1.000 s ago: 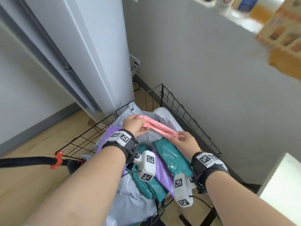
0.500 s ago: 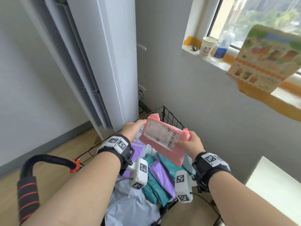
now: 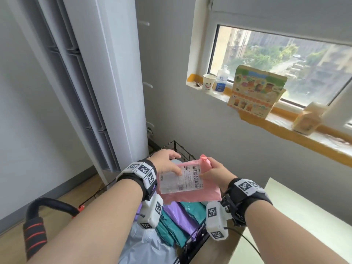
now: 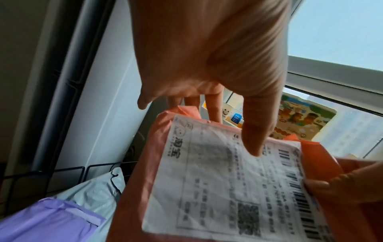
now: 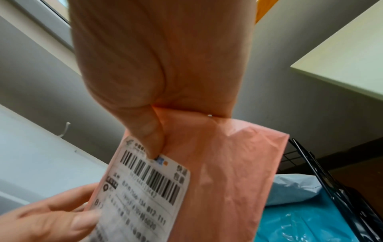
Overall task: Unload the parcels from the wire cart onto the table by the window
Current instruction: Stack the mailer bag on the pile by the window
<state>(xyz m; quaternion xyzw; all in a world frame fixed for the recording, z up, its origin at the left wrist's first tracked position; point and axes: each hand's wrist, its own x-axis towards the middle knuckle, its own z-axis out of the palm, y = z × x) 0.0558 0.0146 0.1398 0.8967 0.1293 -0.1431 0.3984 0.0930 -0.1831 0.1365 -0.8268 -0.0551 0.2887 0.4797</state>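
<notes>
Both hands hold a pink parcel [image 3: 202, 191] with a white shipping label, lifted above the black wire cart [image 3: 179, 149]. My left hand [image 3: 168, 164] pinches its left edge, thumb on the label [image 4: 219, 183] and fingers behind. My right hand [image 3: 213, 172] grips the right edge, thumb beside the barcode [image 5: 151, 173]. Purple [image 3: 181, 214], teal [image 3: 171, 229] and pale blue-grey [image 3: 148, 244] parcels lie in the cart below. The pale table [image 3: 297, 216] stands at the right, under the window.
A tall white unit [image 3: 106, 77] stands behind the cart. The window sill [image 3: 304, 130] carries a paper cup [image 3: 208, 85], a water bottle [image 3: 222, 80], a printed box [image 3: 255, 92] and a small carton. The cart's padded handle [image 3: 36, 231] is at lower left.
The pink parcel came up out of the cart in both hands, turned label-up, and shifted toward the right. My view swung up toward the window.
</notes>
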